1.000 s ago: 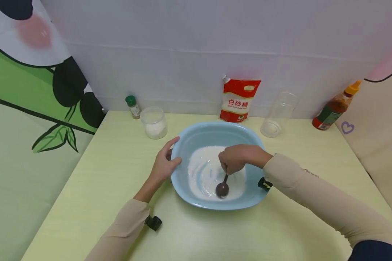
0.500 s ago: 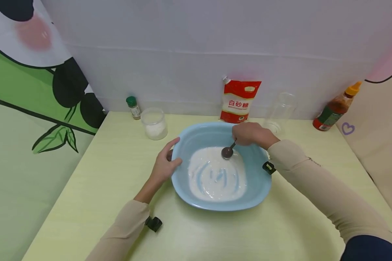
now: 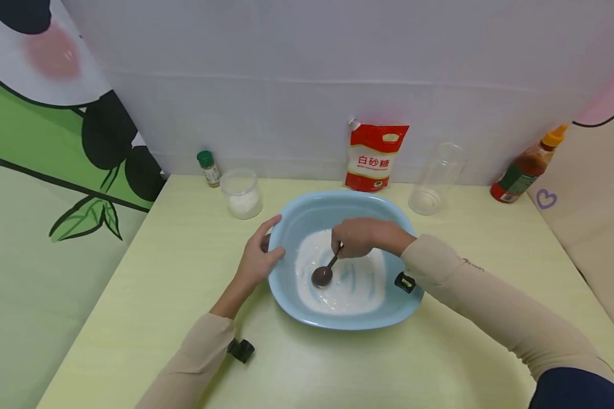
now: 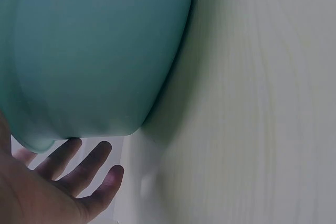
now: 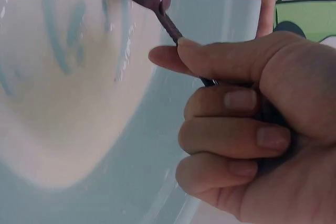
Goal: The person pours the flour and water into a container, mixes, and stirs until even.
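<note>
A light blue basin point(image 3: 348, 322) stands on the table, with a layer of wet white paste point(image 3: 358, 289) on its floor. My left hand point(image 3: 256, 258) holds the basin's left rim, thumb over the edge and fingers outside. In the left wrist view, several fingertips point(image 4: 107, 182) lie near the basin's outer wall point(image 4: 100, 61). Inside the basin, my right hand point(image 3: 360, 237) grips the handle of a dark brown spoon point(image 3: 322, 276). Its bowl is at the left part of the paste; streaks of blue basin floor show through. Curled fingers cover most of the handle in the right wrist view.
Behind the basin stand a small green-capped bottle point(image 3: 208, 168), a clear cup point(image 3: 241, 194) with white powder, a red-and-white sugar pouch point(image 3: 372, 159) and a tall clear glass point(image 3: 435, 179). A sauce bottle point(image 3: 527, 167) with an orange cap stands at the back right.
The right hand moved the spoon from the front of the basin to the back, then forward and left to the paste's left part. Streaks in the paste shifted. The left hand stayed put.
</note>
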Demonstrator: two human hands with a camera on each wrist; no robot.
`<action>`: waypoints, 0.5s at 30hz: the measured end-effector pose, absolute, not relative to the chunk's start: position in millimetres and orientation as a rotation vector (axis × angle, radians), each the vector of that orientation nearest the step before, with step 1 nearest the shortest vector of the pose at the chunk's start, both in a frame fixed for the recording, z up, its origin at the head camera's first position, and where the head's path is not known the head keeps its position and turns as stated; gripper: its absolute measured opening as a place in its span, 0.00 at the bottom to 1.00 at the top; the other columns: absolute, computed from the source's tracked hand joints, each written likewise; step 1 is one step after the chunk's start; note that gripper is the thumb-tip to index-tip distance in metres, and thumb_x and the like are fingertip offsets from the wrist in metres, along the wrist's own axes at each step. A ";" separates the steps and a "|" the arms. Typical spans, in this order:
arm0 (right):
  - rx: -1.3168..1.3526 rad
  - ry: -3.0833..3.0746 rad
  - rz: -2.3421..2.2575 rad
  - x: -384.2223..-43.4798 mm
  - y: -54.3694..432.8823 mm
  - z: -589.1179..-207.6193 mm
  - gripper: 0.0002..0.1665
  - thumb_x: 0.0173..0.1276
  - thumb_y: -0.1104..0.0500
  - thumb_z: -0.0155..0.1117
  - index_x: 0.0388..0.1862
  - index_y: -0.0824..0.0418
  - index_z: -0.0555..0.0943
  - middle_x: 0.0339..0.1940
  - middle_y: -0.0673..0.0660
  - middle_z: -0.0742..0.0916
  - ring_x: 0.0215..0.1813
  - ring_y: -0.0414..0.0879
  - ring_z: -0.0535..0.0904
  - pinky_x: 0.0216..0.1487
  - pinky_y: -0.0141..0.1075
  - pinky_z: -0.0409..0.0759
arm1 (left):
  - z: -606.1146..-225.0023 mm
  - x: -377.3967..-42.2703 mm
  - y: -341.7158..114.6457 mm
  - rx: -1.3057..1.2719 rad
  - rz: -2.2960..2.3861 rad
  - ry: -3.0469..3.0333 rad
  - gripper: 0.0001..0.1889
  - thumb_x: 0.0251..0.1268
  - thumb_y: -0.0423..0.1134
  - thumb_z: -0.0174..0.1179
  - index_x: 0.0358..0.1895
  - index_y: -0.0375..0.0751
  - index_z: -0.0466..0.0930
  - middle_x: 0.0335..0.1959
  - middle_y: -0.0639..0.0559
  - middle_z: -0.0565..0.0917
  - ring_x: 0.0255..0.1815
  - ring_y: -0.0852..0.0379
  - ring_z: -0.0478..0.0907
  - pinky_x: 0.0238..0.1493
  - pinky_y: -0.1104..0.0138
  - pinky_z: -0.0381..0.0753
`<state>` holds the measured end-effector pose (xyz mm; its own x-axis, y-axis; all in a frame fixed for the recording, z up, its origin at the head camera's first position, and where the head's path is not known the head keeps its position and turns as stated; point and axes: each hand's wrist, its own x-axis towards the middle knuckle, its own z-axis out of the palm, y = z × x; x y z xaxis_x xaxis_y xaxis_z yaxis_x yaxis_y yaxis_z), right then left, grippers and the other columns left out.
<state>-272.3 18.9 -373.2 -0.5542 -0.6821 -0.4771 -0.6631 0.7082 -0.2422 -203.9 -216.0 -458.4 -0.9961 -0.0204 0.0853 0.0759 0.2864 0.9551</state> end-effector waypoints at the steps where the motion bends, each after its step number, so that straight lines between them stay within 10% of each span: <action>1: -1.023 2.339 -0.043 -268.5 19.0 -372.9 0.09 0.69 0.59 0.64 0.45 0.53 0.88 0.41 0.49 0.88 0.41 0.44 0.79 0.44 0.35 0.80 | -458.3 -204.0 -216.0 -0.052 -1.830 -2.454 0.39 0.54 0.25 0.54 0.75 0.44 0.65 0.60 0.25 0.78 0.56 0.33 0.81 0.45 0.52 0.86; 15: -0.848 2.328 0.093 -272.5 67.4 -364.7 0.02 0.66 0.61 0.66 0.37 0.55 0.84 0.31 0.50 0.85 0.35 0.44 0.76 0.39 0.33 0.78 | -455.3 -202.6 -216.0 -0.020 -1.822 -2.491 0.39 0.55 0.25 0.55 0.75 0.47 0.64 0.63 0.28 0.77 0.58 0.35 0.80 0.48 0.50 0.86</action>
<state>-272.5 67.4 -364.7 -0.5790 -0.5516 -0.6004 -0.5976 0.7881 -0.1477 -202.6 -216.0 -455.3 -0.9984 -0.0222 0.0519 0.0428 0.3033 0.9519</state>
